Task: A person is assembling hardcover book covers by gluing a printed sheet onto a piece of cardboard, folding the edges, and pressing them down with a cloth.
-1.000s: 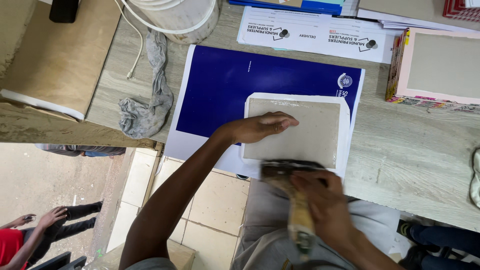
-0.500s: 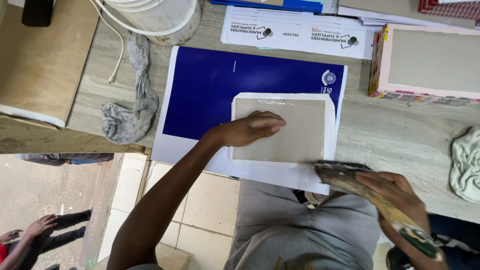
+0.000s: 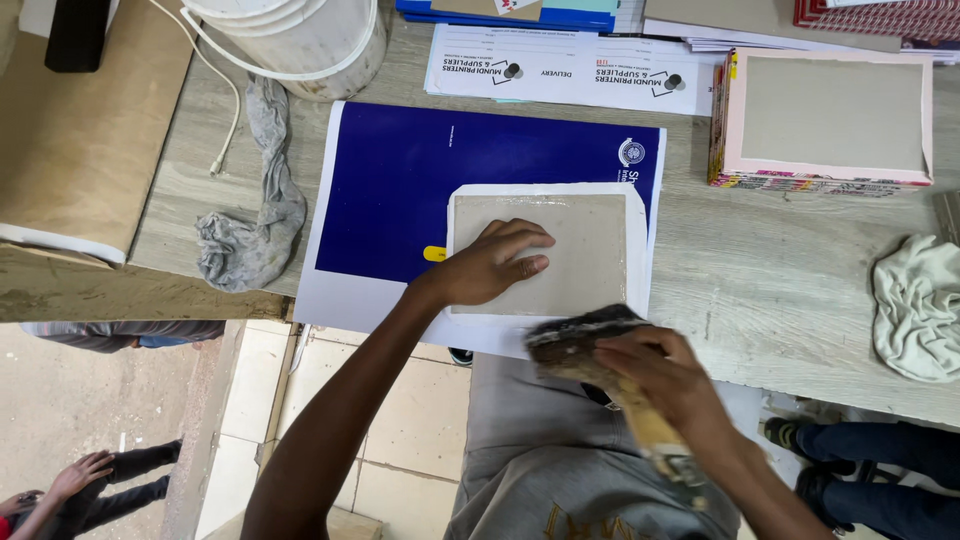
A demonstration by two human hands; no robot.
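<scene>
Back at the near edge of the grey board (image 3: 540, 250), at 6 o'clock from it: right hand (image 3: 655, 375) and its wide brush (image 3: 580, 340), swung in from far out at 4 o'clock half a second ago, bristles now just at the white margin. Fingers wrapped tight around the brush's wooden handle; blurred with motion, so exact contact with the sheet impossible to tell. Pressed flat on the board's left half, unchanged across all 3 pictures: left hand (image 3: 495, 265), fingers together and extended, pinning the board in place. Board lying on a white sheet (image 3: 640, 215), that in turn on a blue poster (image 3: 400, 180) spread over the wooden table (image 3: 780, 270). At 11 o'clock from the board, a white bucket (image 3: 290, 40) and, at 9 o'clock, a crumpled grey rag (image 3: 250, 230); at 2 o'clock, a pink-edged stack of boards (image 3: 830, 120); at 3 o'clock, a pale cloth (image 3: 920, 305). Judged from the return: another brushing pass over the board under way, coating not yet finished. Lower left, another person's hand (image 3: 80, 475) at floor level.
</scene>
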